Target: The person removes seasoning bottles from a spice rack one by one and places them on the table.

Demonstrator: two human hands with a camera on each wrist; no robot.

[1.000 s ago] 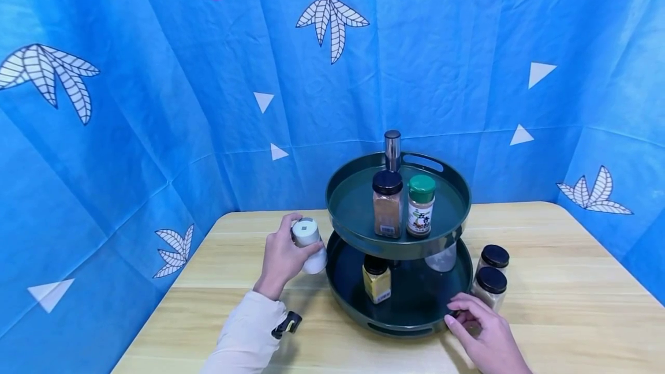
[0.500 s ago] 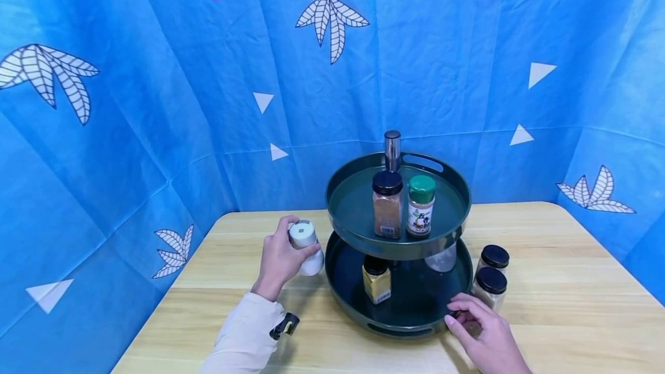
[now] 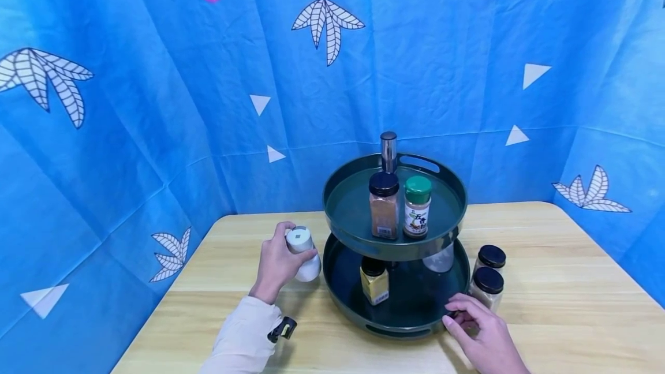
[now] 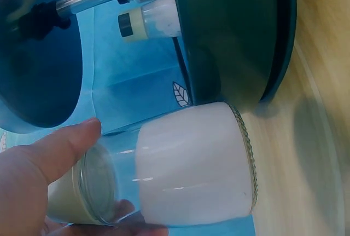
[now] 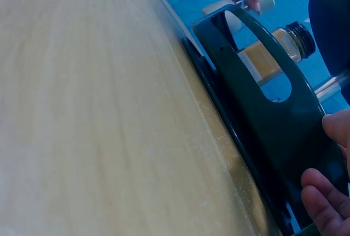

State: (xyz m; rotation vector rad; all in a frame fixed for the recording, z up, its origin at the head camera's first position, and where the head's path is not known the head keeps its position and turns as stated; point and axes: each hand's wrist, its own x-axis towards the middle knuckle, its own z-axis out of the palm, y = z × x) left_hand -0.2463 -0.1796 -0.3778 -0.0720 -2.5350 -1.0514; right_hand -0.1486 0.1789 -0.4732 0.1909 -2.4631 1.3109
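At lower right we see the right hand (image 3: 480, 331) gripping the lower tray (image 3: 421, 299) on a wooden table (image 3: 566, 287); left of centre, the left hand (image 3: 277, 261) holds a white jar (image 3: 309, 270); above, a blue patterned curtain (image 3: 441, 74).

Bench (image 3: 582, 299): looked like smooth, grained wood with a faint sheen.
Tiered stand (image 3: 397, 251): was smooth and glossy; metal or plastic could not be told.
Pole (image 3: 388, 156): shone like polished metal.
Pale-lidded jar (image 4: 191, 165): looked clear, smooth and glassy.
Green cap (image 3: 418, 188): looked like plastic.
Backdrop (image 3: 431, 45) beyond the bench's back edge: was creased, faintly glossy cloth.
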